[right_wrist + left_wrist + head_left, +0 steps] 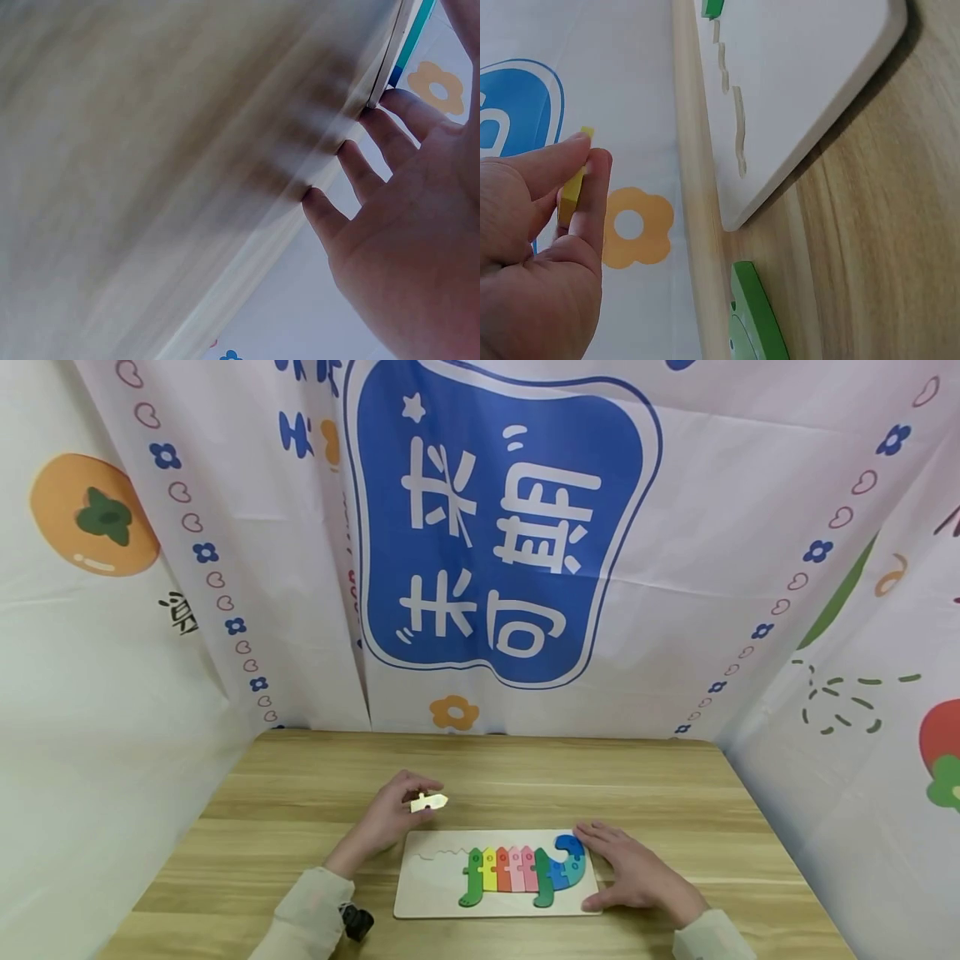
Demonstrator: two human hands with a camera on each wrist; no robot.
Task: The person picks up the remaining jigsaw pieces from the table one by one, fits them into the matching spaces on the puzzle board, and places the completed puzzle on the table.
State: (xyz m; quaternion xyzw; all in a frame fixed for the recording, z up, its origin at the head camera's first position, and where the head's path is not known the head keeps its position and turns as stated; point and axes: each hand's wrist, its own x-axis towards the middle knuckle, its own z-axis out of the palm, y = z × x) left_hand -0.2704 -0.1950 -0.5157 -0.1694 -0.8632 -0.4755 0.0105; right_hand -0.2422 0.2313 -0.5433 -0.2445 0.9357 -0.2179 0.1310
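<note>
My left hand (388, 812) pinches a small yellow puzzle piece (573, 193) between thumb and fingers, raised beyond the back left of the puzzle board; in the head view the piece looks pale and pointed at one end. The pale wooden board (431, 893) carries an animal figure of interlocking pieces: green legs (472, 881), yellow, orange and pink strips between them, and a curled blue tail (576, 864). Its left part is a bare outlined recess. With fingers spread, my right hand (633, 872) rests at the board's right edge, fingertips on the tabletop and the edge.
A green piece (757, 315) with a printed eye lies on the wooden table (600, 785) beside the board's left end; my left arm hides it in the head view. Printed white cloth (735, 527) hangs behind the table and along both sides.
</note>
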